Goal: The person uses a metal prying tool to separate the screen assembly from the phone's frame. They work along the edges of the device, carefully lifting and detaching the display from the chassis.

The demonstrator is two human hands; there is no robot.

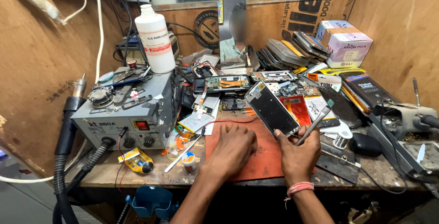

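Observation:
My right hand [298,154] holds up a phone frame with a dark screen [271,109], tilted on edge above the orange work mat [267,153]. A grey brush-like tool [315,122] also sticks out of that hand toward the upper right. My left hand [233,148] rests palm down on the mat with its fingers curled, holding nothing. Behind the mat lies an opened phone with a bare circuit board [222,83].
A grey hot-air rework station [130,114] with a hose stands at left, a white bottle [154,39] on top of it. Stacked phone parts [292,49] and boxes [344,42] crowd the back right. A small yellow tube [137,161] and a solder spool [341,138] lie near the front.

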